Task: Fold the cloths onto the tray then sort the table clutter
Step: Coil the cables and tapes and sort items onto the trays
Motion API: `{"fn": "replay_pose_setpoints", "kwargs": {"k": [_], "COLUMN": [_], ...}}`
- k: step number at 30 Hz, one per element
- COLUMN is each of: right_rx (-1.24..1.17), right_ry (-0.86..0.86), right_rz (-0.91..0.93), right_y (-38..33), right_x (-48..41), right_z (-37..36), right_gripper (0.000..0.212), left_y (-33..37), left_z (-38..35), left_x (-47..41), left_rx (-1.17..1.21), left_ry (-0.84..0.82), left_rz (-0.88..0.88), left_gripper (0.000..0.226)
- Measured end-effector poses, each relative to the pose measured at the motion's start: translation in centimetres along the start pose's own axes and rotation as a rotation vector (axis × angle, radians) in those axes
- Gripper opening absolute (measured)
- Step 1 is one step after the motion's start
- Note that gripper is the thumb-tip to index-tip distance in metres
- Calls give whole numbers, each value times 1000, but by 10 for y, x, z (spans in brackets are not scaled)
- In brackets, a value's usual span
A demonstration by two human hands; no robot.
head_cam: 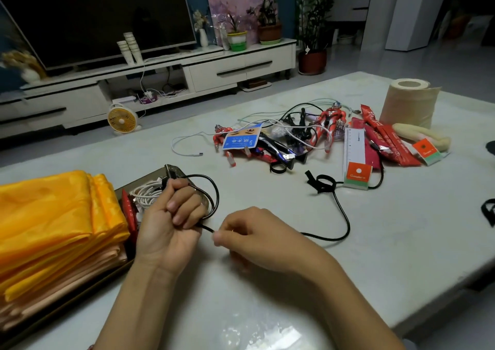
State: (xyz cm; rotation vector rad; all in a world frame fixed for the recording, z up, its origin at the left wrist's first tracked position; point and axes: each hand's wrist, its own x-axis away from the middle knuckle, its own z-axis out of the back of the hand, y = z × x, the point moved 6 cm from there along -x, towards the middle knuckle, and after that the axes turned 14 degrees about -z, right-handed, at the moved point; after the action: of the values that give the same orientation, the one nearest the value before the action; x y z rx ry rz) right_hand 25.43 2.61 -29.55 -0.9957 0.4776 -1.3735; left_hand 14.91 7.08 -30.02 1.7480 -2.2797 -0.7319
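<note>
Folded yellow and peach cloths (pixel 53 226) lie stacked on a dark tray (pixel 150 179) at the left. A coiled white cable (pixel 146 193) and red packets (pixel 129 210) sit in the tray beside them. My left hand (pixel 171 221) grips loops of a black cable (pixel 342 215) above the tray's corner. My right hand (pixel 254 234) pinches the same cable just right of the left hand. The cable trails right across the table to a velcro strap (pixel 320 182).
A clutter pile sits at the far middle: red toy figures (pixel 328 124), a blue card (pixel 242 138), white cables (pixel 184 146), a ruler box (pixel 355 159), red sachets (pixel 388 138). A paper roll (pixel 409 103) stands at the far right. A TV stand (pixel 160 73) lies beyond the table.
</note>
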Motion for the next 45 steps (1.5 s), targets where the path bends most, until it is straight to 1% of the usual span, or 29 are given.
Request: {"fn": "replay_pose_setpoints", "kwargs": {"k": [1,3,5,7,9,10,12,14,15,16,18,20,22,24,26,28,30,31,32,33,34,35,36,37,39,42,44,45], "right_rx": [49,167,241,219,197,212,210,102,51,46,127,217,272,279,256,242,218,191,157,120,91,75,66,59,81,201,256,279], "right_ry": [-5,66,188,324,464,531,644,702,711,716,744,777,781,769,783,797,773,748,721,699,683,666,644,620,590,597,626,648], "right_rz": [18,22,-8,-44,-65,-62,-20,57,104,148,239,332,381,414,462,501,519,525,525,512,488,458,441,438,447,473,463,456], "right_y": [2,10,19,25,26,24,17,7,2,-4,-15,-22,-29,-32,-33,-33,-33,-33,-31,-28,-25,-21,-17,-15,-13,-9,-7,-7], "right_x": [-1,-6,-11,-13,-15,-16,-18,-17,-16,-15,-13,-10,-9,-9,-7,-5,-4,-5,-4,-4,-4,-5,-6,-7,-9,-14,-16,-17], "right_z": [3,12,26,40,52,56,59,58,56,52,41,28,17,9,7,5,1,-2,-3,-3,-1,1,4,6,7,4,2,2], "right_gripper": [21,17,18,23,27,29,27,22,22,22,26,29,26,25,32,35,30,29,29,29,28,25,23,21,20,27,24,22], "left_y": [6,14,18,15,5,-1,-12,-24,-27,-27,-22,-22,-22,-24,-23,-23,-27,-26,-22,-19,-14,-7,-2,1,1,8,9,7], "left_z": [3,0,-4,-6,-18,-16,-13,-11,-7,-3,1,7,10,18,14,14,5,-1,-2,5,11,11,3,-1,-2,-3,-2,-3], "left_x": [2,4,8,13,9,9,10,9,7,5,2,2,1,-1,-2,-2,-2,-3,-5,-7,-9,-8,-6,-6,-5,-2,-3,-4], "left_rx": [-49,-61,-52,-120,-196,-341,-716,-843,-845,-817,-783,-763,-714,-553,-384,-248,-131,-92,-98,-16,34,-19,-62,-80,-102,-119,-40,41], "left_ry": [13,-36,-90,-113,-201,-167,-83,-66,-16,34,90,93,158,220,239,290,175,92,80,128,200,238,227,217,220,198,124,49], "left_rz": [0,36,112,170,218,202,63,-15,-55,-85,-139,-163,-185,-167,-130,-49,90,101,60,47,-15,-105,-154,-189,-195,-214,-178,-106], "left_gripper": [47,46,44,44,35,28,27,28,28,29,32,34,33,31,34,38,39,37,36,39,38,28,16,9,8,7,9,17]}}
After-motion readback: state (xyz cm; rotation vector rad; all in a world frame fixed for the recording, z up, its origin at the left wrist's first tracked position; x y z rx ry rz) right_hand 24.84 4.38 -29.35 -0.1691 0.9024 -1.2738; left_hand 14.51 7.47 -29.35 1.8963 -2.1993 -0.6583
